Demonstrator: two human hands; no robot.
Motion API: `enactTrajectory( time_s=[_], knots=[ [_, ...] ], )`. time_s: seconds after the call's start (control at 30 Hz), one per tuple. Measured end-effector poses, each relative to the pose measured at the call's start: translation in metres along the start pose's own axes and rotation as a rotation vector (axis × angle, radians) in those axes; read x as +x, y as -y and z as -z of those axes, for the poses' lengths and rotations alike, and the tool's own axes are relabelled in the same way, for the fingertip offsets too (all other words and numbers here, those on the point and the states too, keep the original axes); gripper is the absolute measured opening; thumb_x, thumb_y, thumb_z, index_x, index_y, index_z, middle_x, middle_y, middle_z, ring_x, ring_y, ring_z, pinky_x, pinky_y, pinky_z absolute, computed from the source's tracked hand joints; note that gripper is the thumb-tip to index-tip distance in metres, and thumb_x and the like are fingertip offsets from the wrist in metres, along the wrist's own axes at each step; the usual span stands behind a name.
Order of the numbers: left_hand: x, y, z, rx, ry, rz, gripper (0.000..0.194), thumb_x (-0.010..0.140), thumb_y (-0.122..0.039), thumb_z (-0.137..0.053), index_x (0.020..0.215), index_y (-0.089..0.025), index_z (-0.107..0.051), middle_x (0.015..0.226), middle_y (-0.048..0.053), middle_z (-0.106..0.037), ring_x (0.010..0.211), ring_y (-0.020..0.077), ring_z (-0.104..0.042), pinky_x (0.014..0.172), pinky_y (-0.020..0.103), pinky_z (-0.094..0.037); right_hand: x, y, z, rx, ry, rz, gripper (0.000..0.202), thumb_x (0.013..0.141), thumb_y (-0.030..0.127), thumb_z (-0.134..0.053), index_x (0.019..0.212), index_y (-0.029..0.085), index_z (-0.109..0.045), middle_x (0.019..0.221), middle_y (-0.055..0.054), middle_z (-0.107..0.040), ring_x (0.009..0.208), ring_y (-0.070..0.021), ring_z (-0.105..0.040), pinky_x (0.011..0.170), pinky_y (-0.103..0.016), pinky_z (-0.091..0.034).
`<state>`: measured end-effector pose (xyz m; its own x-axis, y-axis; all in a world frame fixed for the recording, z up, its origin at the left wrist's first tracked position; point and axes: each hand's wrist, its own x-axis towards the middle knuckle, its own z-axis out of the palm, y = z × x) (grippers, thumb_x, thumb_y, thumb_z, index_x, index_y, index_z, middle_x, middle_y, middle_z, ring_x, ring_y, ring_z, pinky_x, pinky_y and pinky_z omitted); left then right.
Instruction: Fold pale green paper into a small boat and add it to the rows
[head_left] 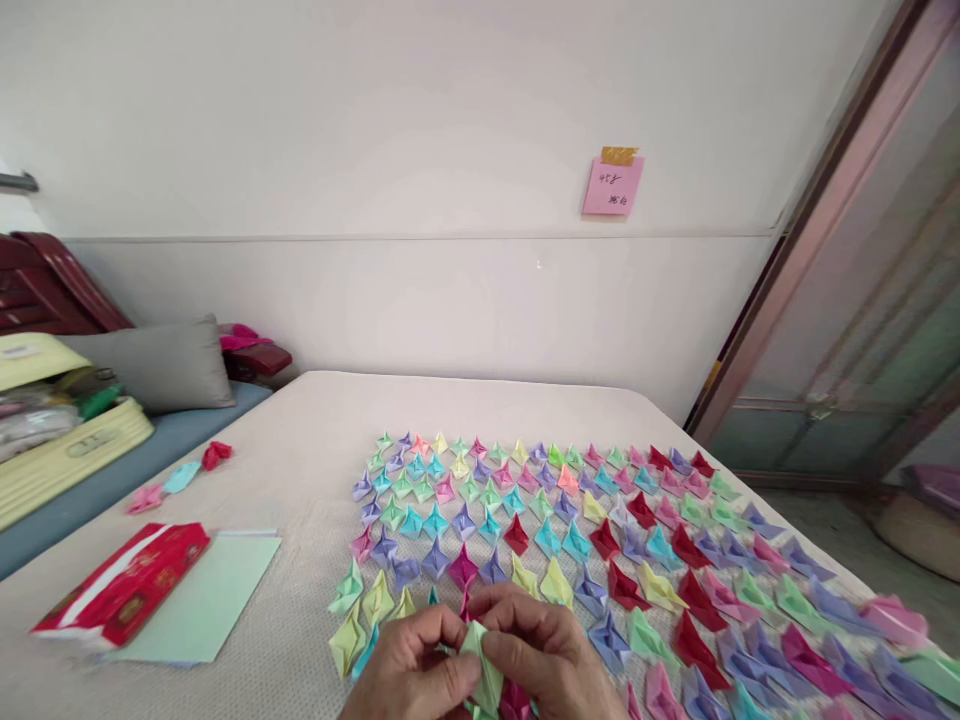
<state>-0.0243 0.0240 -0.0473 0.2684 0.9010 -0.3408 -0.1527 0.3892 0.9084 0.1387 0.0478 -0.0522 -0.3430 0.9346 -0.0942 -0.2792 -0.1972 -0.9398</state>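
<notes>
At the bottom centre, my left hand (422, 668) and my right hand (532, 655) meet around a pale green folded paper piece (484, 672). Thumbs and fingers of both pinch it from either side. Behind and to the right of them, rows of small folded paper pieces (562, 536) in green, blue, purple, pink, red and yellow cover the cloth. Some of these pieces are partly hidden by my hands.
On the white cloth (300, 450) at left lie a red packet (142, 585), light green paper sheets (217, 590) and three small folded pieces (181, 477). Beyond are a grey cushion (169, 365) and a yellow basket (82, 455). A pink note (613, 187) hangs on the wall.
</notes>
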Motion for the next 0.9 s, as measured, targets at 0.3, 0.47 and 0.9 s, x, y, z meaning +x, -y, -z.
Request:
enactTrajectory(
  time_s=[0.3,0.47,0.9],
  knots=[
    [-0.005,-0.010,-0.008,0.121,-0.083,-0.012,0.032,0.065,-0.042,-0.077,0.068,-0.017,-0.059,0.057,-0.005,-0.050,0.054,0.0119,-0.044,0.054,0.025,-0.032,0.003,-0.006,0.000,0.005,-0.017,-0.027,0.005,0.056,0.015,-0.074,0.053,0.019,-0.072,0.086,-0.003,-0.066,0.073,-0.0172,-0.056,0.066,-0.028,-0.038],
    [-0.004,-0.010,-0.016,0.102,-0.166,-0.036,0.031,0.063,-0.040,-0.076,0.063,-0.017,-0.056,0.053,-0.007,-0.044,0.050,0.0097,-0.038,0.051,0.024,-0.032,0.002,-0.004,-0.003,0.001,-0.073,-0.006,0.008,0.056,0.015,-0.075,0.051,0.018,-0.069,0.083,-0.003,-0.067,0.071,-0.0168,-0.056,0.065,-0.028,-0.038],
    [-0.006,-0.011,-0.021,0.071,-0.288,-0.152,0.015,0.061,-0.028,-0.069,0.060,-0.015,-0.063,0.051,-0.005,-0.049,0.049,0.0108,-0.045,0.050,0.023,-0.036,0.005,-0.023,-0.008,0.289,-0.097,0.010,0.016,0.051,0.009,-0.083,0.058,0.020,-0.074,0.078,0.001,-0.066,0.068,-0.0132,-0.060,0.062,-0.024,-0.045]
  ],
)
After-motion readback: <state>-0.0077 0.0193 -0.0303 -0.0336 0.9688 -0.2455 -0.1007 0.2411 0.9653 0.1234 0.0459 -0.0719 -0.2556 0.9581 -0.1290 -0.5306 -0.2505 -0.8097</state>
